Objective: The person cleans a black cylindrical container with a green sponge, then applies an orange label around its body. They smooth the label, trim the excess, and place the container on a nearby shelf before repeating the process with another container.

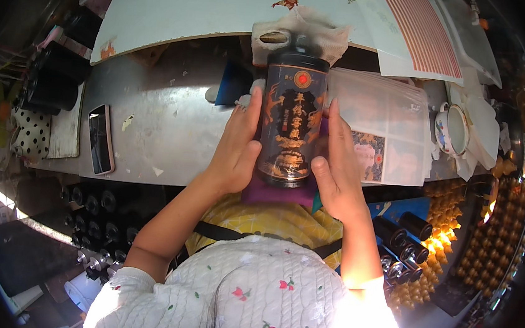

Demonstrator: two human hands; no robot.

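Note:
A black bottle [293, 123] with gold and orange decoration and a red round emblem is in front of me, its neck pointing away. My left hand [241, 140] lies along its left side, fingers straight and thumb against the edge. From the right, my right hand [339, 164] flanks it the same way, thumb tip at the lower edge. The bottle is held between the two hands. Under its base is purple cloth [272, 196]. Beyond the neck lies a crumpled whitish cloth [332, 42]. The bottle's underside is hidden.
Printed transfer sheets [396, 132] are stacked right of the bottle, beside a floral enamel mug [451, 129]. A phone [101, 139] lies on the left of the metal tabletop [155, 104]. Black bottles [99, 206] stand low left, others [402, 239] low right near gold spiky pieces [435, 226].

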